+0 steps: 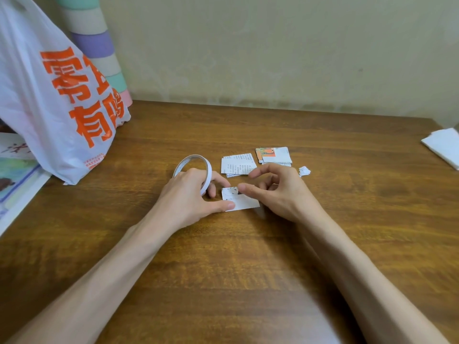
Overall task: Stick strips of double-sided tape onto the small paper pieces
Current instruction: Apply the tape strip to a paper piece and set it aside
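On the wooden table [248, 256] lies a small white paper piece [244, 202] with some print at its top edge. My left hand [191, 194] grips a white ring of double-sided tape [193, 161], fingers through the ring, and its thumb presses the paper's lower left corner. My right hand [275, 192] is just right of the paper. Its thumb tip touches the paper's top edge, and the other fingers are loosely curled above, holding nothing. Whether a strip of tape lies on the paper is not clear.
Two small stacks of cut paper pieces [238, 165] [275, 155] lie just behind my hands, with a crumpled scrap [304, 170] to their right. A white plastic bag with orange print [49, 95] and books [15, 180] fill the left. A tissue [444, 147] lies far right.
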A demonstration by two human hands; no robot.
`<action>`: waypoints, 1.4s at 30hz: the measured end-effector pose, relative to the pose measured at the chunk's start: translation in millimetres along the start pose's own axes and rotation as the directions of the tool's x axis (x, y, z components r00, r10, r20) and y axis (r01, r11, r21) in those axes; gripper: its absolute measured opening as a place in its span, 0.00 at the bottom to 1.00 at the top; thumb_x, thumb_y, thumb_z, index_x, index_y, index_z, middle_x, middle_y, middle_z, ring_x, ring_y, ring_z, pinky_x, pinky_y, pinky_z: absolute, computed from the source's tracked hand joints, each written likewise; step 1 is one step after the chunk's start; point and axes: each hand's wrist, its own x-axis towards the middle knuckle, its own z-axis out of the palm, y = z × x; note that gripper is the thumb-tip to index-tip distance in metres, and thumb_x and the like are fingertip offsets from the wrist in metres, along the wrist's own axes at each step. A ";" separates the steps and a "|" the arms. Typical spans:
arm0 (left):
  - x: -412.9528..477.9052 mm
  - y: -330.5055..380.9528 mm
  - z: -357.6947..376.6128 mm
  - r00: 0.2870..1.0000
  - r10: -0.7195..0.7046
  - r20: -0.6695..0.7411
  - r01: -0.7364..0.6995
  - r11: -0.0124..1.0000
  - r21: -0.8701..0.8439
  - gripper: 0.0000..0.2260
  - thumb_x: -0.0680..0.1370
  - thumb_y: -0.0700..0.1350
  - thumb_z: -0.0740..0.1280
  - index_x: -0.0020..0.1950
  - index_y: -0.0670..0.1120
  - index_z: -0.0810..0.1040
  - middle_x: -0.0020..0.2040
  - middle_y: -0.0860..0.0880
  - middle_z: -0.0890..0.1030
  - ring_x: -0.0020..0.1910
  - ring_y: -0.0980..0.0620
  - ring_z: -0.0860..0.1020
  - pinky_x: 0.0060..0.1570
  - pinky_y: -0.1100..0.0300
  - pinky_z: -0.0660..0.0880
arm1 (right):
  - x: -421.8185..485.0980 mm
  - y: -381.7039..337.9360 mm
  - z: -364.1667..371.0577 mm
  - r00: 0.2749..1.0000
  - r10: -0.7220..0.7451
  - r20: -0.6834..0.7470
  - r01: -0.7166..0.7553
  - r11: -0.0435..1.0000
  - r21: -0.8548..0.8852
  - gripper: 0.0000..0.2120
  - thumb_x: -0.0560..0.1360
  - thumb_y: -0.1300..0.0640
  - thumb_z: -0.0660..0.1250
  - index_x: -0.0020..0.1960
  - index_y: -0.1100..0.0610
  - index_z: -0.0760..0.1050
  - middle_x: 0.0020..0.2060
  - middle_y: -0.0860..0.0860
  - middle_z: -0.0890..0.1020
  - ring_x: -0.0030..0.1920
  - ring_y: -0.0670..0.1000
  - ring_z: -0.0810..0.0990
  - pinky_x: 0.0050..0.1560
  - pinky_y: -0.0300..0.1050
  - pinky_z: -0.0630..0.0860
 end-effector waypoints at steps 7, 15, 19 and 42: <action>-1.1 1.7 -1.1 1.000 -0.015 0.004 0.015 1.000 -0.001 0.17 0.71 0.61 0.79 0.58 0.62 0.82 0.41 0.56 0.80 0.42 0.56 0.79 0.45 0.52 0.80 | 0.7 4.1 2.3 1.000 -0.010 0.005 0.010 0.999 -0.047 0.15 0.70 0.49 0.82 0.51 0.48 0.78 0.28 0.44 0.78 0.29 0.44 0.76 0.44 0.49 0.79; -2.2 2.4 -0.9 1.000 0.000 -0.002 0.000 1.000 0.006 0.17 0.72 0.60 0.79 0.58 0.61 0.82 0.42 0.56 0.79 0.42 0.55 0.79 0.43 0.52 0.78 | -2.3 3.2 -7.4 0.980 -0.181 0.082 0.182 0.983 -0.007 0.07 0.74 0.53 0.80 0.47 0.50 0.83 0.29 0.44 0.74 0.29 0.43 0.71 0.40 0.43 0.74; -2.1 1.6 -0.4 1.000 0.005 -0.001 -0.005 1.000 0.014 0.17 0.72 0.61 0.78 0.58 0.61 0.82 0.42 0.56 0.79 0.41 0.55 0.78 0.39 0.57 0.75 | -6.6 3.4 -11.1 0.928 -0.330 0.175 0.361 0.913 -0.189 0.03 0.76 0.53 0.75 0.48 0.45 0.86 0.33 0.42 0.77 0.30 0.44 0.74 0.37 0.36 0.70; -1.0 -8.4 -5.2 0.997 0.028 0.075 -0.021 0.995 -0.098 0.08 0.72 0.55 0.80 0.50 0.62 0.86 0.43 0.57 0.82 0.45 0.59 0.80 0.46 0.60 0.77 | 30.0 21.5 11.6 0.867 -0.449 -0.217 0.315 0.830 -0.460 0.12 0.79 0.48 0.74 0.60 0.52 0.86 0.57 0.49 0.82 0.64 0.54 0.75 0.62 0.53 0.73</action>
